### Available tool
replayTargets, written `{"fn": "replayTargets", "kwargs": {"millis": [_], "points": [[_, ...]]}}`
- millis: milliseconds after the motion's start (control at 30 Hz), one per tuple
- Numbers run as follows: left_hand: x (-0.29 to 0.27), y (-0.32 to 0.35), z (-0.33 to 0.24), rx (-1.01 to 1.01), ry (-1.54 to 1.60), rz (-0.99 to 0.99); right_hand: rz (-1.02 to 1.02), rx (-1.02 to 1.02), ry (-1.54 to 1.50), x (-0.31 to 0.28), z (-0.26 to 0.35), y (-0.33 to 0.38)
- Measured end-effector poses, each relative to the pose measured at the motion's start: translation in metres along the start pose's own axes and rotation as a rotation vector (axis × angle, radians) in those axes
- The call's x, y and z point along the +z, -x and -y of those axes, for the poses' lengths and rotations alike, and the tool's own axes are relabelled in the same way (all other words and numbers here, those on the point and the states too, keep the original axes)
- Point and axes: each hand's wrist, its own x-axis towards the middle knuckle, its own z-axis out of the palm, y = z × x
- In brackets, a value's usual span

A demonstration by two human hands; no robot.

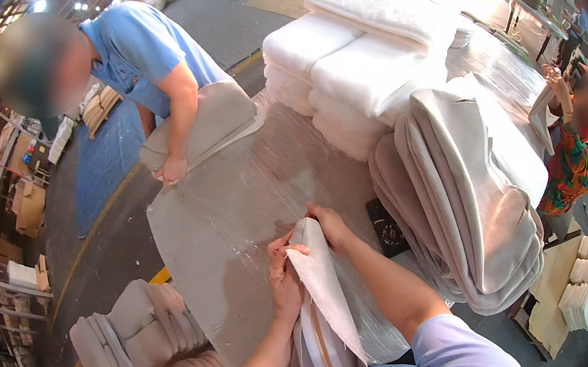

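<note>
While both of my hands pinch the top edge of the cloth cover (328,290) in the lower middle of the frame, it hangs down off the near edge of the table (232,205). My left hand (285,274) has its fingers closed on the left side of the fold, and my right hand (328,224) grips the top from behind. I think the cover could slip and drop to the floor, because so much of it hangs free. The big pile of covers (467,205) at the right leans close and might slide onto my arm. At the upper left, another person (148,55) presses a cushion (206,125) on the table and could bump my work.
</note>
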Motion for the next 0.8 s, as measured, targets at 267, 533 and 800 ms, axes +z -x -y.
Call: {"fn": "replayTargets", "kwargs": {"millis": [267,533,800], "points": [[-0.018,0.025,-0.067,0.185,-0.094,-0.126,0.336,0.202,-0.345,0.049,-0.08,0.114],[-0.107,0.052,-0.08,0.088,0.013,-0.43,0.368,0.199,0.488,-0.019,-0.167,0.249],[-0.139,0.085,-0.057,0.134,-0.078,-0.81,0.176,0.203,0.113,-0.081,-0.122,0.296]]}}
